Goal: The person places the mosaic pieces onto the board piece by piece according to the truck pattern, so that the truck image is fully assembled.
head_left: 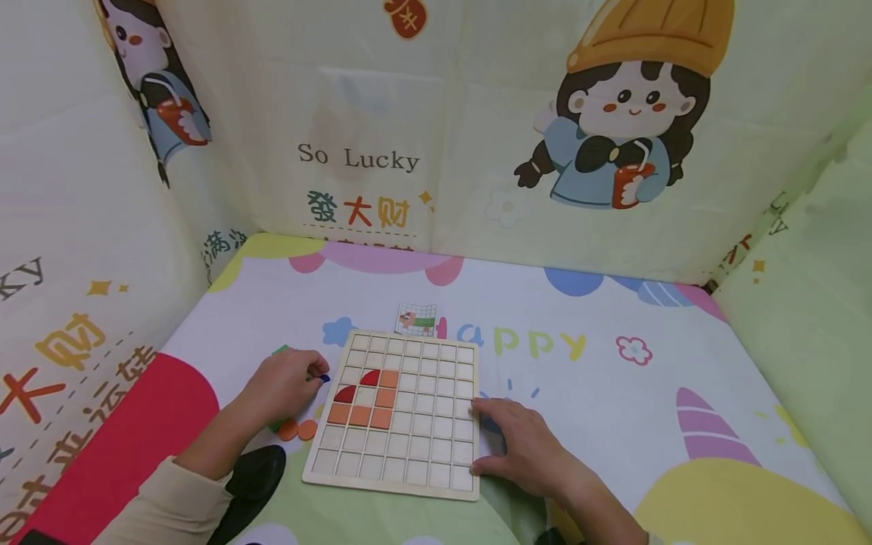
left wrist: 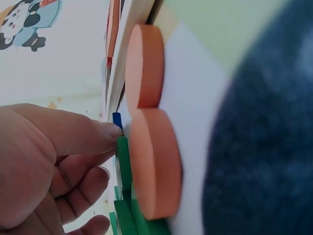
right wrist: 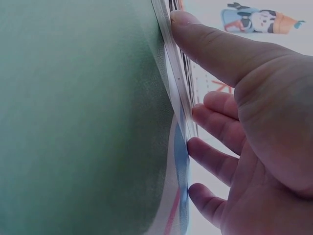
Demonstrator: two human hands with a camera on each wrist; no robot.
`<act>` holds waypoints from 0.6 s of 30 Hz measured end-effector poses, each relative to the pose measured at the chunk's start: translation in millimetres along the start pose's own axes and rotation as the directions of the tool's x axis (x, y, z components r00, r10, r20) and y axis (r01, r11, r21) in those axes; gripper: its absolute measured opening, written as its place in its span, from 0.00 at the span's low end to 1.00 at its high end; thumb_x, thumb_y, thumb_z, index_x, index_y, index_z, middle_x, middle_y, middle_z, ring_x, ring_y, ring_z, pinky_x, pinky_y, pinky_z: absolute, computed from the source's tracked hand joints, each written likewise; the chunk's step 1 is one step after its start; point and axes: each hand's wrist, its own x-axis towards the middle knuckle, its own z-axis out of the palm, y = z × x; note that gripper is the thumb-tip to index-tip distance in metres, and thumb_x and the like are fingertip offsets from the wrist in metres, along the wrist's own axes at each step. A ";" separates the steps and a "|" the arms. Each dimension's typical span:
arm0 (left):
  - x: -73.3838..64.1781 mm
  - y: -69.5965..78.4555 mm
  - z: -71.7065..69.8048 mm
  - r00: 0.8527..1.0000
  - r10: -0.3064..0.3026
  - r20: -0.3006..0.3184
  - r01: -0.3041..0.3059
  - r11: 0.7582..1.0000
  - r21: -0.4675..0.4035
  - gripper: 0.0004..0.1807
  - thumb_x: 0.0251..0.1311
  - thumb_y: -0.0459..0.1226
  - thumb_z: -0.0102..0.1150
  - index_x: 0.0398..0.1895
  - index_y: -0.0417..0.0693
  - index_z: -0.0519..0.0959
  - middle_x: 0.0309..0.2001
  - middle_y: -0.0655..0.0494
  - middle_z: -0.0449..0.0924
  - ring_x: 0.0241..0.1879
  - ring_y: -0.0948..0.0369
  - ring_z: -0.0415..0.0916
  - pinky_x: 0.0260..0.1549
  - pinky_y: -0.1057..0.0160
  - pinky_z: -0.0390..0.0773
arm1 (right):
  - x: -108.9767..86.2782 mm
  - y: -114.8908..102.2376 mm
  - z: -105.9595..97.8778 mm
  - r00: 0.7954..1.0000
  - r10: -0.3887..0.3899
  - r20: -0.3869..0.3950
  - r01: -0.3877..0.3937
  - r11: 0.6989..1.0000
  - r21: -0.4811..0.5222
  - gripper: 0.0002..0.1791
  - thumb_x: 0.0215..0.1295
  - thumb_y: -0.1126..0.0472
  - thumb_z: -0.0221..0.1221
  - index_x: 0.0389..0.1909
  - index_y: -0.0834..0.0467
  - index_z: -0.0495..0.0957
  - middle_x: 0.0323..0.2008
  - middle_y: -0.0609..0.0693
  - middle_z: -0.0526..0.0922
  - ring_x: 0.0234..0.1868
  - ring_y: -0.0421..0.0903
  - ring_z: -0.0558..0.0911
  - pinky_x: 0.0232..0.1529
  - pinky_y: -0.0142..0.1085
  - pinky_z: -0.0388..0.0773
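Note:
A wooden grid board (head_left: pixel 436 439) lies flat on the mat. Several orange squares (head_left: pixel 385 397) and two red quarter-circle pieces (head_left: pixel 345 393) sit in cells in its left half. Beside the board's left edge, my left hand (head_left: pixel 286 384) pinches a small blue piece (left wrist: pixel 117 120) between thumb and finger; most of the piece is covered. My right hand (head_left: pixel 524 446) touches the board's right edge with thumb and fingertips, fingers spread and fairly straight. Two orange discs (left wrist: pixel 167 166) and several green pieces (left wrist: pixel 125 218) lie close by my left hand.
A small printed card (head_left: pixel 416 319) with a coloured grid picture lies behind the board's far edge. The patterned mat (head_left: pixel 599 401) extends to the right. Printed cloth walls (head_left: pixel 477 151) stand at the back and both sides. Something dark (head_left: pixel 255 484) shows below my left wrist.

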 end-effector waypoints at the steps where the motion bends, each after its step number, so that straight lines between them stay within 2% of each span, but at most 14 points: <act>1: 0.1 -0.2 -0.4 1.000 0.000 0.001 0.000 1.000 -0.001 0.09 0.58 0.33 0.68 0.42 0.41 0.84 0.37 0.52 0.82 0.41 0.52 0.75 0.44 0.48 0.80 | 0.3 -0.3 -0.3 1.000 -0.004 -0.001 0.004 1.000 -0.001 0.44 0.50 0.42 0.74 0.65 0.58 0.72 0.63 0.52 0.76 0.65 0.57 0.72 0.60 0.61 0.65; 8: 1.0 5.5 -4.4 1.000 -0.003 0.002 0.003 1.000 0.010 0.14 0.56 0.35 0.69 0.45 0.40 0.84 0.39 0.50 0.81 0.42 0.51 0.73 0.42 0.50 0.81 | 1.0 -1.4 -1.2 1.000 -0.004 0.013 0.004 1.000 -0.007 0.44 0.51 0.43 0.74 0.65 0.59 0.72 0.63 0.52 0.76 0.65 0.57 0.72 0.60 0.60 0.65; 13: -0.9 17.7 -8.6 0.998 0.059 0.002 -0.059 0.998 -0.005 0.13 0.56 0.35 0.69 0.45 0.42 0.85 0.40 0.52 0.82 0.44 0.51 0.73 0.40 0.50 0.81 | 1.3 -1.2 -1.6 1.000 0.001 0.008 -0.001 1.000 0.000 0.43 0.50 0.44 0.75 0.65 0.58 0.72 0.62 0.52 0.76 0.65 0.57 0.72 0.60 0.60 0.65; 18: -4.0 27.5 -5.8 0.995 0.103 0.011 -0.103 0.994 -0.027 0.10 0.58 0.34 0.68 0.44 0.44 0.85 0.39 0.56 0.82 0.42 0.54 0.73 0.39 0.54 0.81 | 1.2 0.2 -0.3 1.000 -0.005 0.001 0.005 1.000 -0.004 0.43 0.50 0.43 0.75 0.65 0.58 0.72 0.62 0.52 0.77 0.65 0.57 0.72 0.60 0.60 0.66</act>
